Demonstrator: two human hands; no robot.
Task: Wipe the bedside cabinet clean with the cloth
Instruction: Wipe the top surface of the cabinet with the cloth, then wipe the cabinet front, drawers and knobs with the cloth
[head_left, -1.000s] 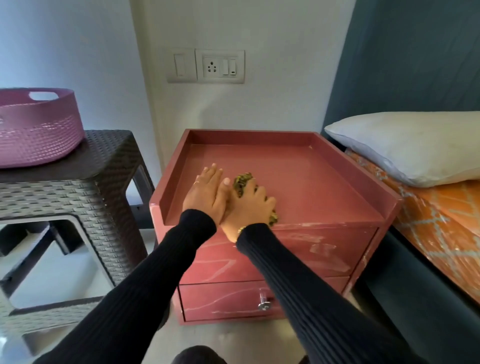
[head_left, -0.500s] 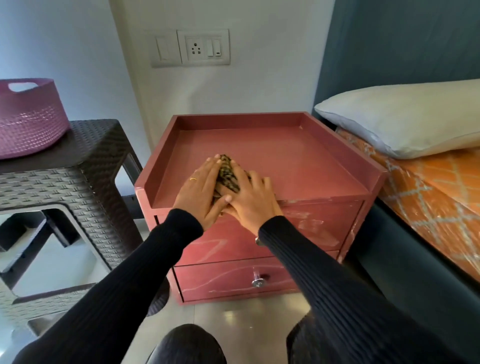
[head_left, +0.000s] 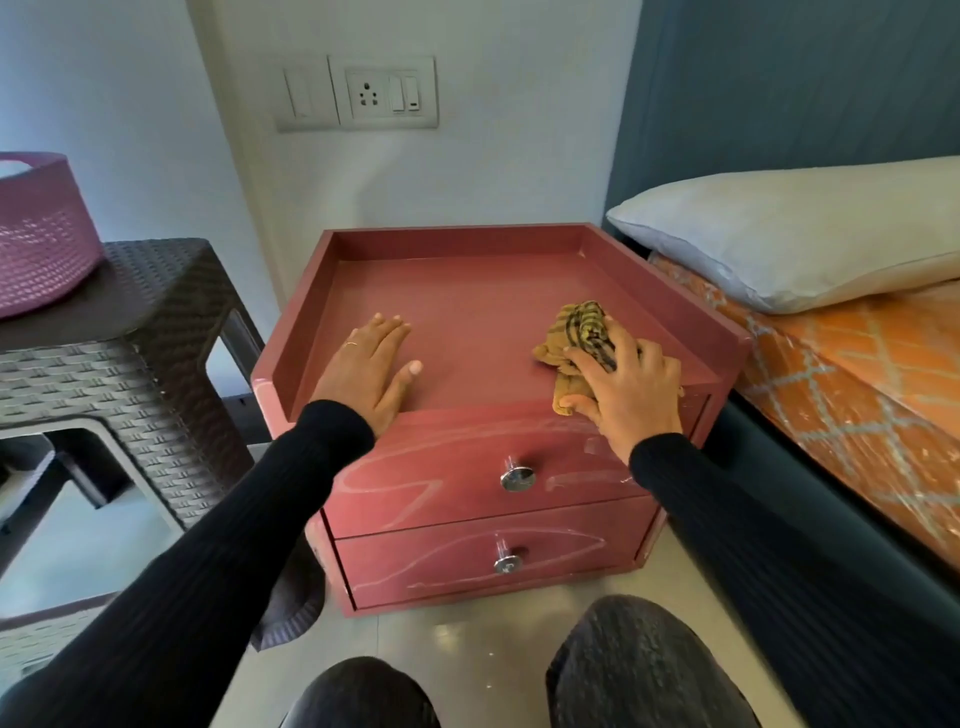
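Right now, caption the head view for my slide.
Right hand presses cloth on red bedside cabinet; left hand rests flat.

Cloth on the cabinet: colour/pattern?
Mustard yellow cloth with dark stripes, clearest in the head view.

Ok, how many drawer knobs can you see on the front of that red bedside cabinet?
2. The upper knob sits on the top drawer, below the right hand; the lower knob sits on the bottom drawer. None seems hidden.

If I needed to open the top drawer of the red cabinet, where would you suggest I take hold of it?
Take the round metal knob at the middle of the red cabinet's top drawer front, coming straight from the front. It stands out on a short stem, so a fingertip grip can likely close behind its disc. It is the only visible handle.
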